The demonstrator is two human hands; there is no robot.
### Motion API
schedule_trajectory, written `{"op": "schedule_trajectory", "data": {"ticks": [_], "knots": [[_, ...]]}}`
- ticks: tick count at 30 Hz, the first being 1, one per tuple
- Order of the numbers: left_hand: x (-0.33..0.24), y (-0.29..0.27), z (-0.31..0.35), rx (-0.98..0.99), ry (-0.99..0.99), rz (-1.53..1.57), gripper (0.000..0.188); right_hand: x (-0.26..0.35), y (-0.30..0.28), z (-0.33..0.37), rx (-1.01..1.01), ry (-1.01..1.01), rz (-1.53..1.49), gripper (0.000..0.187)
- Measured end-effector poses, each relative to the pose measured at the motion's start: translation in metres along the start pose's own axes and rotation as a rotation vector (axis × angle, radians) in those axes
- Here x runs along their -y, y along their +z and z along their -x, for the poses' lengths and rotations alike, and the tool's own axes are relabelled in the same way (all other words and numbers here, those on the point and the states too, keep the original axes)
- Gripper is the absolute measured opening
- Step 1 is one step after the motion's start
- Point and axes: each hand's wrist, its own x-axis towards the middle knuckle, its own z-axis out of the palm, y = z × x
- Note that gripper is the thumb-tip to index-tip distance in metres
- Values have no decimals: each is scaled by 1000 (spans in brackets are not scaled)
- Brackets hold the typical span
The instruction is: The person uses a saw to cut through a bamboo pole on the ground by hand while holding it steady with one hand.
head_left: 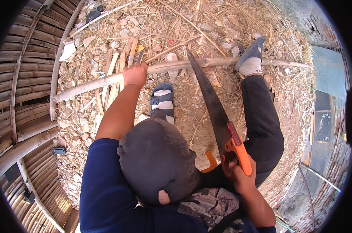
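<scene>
A long pale bamboo pole (172,66) lies across the ground in front of me. My left hand (135,74) is closed over it, left of the middle. In my right hand (243,176) is the orange handle of a handsaw (211,103), gripped close to my right thigh. The dark toothed blade points away from me, its tip crossing over the pole; whether it touches the bamboo I cannot tell. My right foot, in a sandal (251,54) and light sock, rests on the pole farther right.
My left sandalled foot (161,99) stands on the near side of the pole. Several split wood strips (113,77) lie under and beside it at left. A bamboo-slat wall (32,73) runs along the left. Straw and stones (222,23) cover the ground. An orange curved piece (210,162) shows near the saw.
</scene>
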Motion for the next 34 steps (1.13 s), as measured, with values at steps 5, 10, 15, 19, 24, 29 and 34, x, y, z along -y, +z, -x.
{"op": "schedule_trajectory", "data": {"ticks": [5, 10, 15, 19, 24, 29, 34], "knots": [[-1, 0, -1, 6, 7, -5, 16, -2, -3, 8, -54, -52, 69, 9], [3, -6, 1, 104, 1, -15, 16, 4, 8, -40, -33, 14, 37, 5], [-2, -14, -8, 137, -13, 33, 17, 5, 0, 0, -24, -40, 75, 3], [-2, -10, -6, 150, -21, -6, 19, 2, 3, -42, -8, 13, 103, 2], [8, -16, -7, 216, -22, 28, 20, -15, 11, -74, 57, -17, 149, 8], [-4, -21, -16, 205, -9, 43, 22, -35, -8, -28, 68, -94, 173, 38], [-1, -11, -9, 199, -42, 3, 26, -43, 6, -74, 66, -85, 166, 47]]}}
